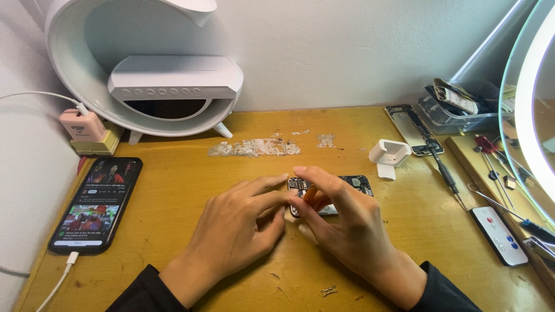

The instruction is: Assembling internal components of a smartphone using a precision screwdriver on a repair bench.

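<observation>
On desk (173,231) | two hands: left hand (237,228), right hand (341,222), fingers pinched on one opened phone (355,184) (circuitry showing) | one lit phone (96,203) | one remote (498,235)

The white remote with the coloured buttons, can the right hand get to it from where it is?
Probably yes. The white remote lies on the bare wooden table, to the right of the right hand, with nothing between them. But that hand is busy on the opened phone alongside the left hand.
</observation>
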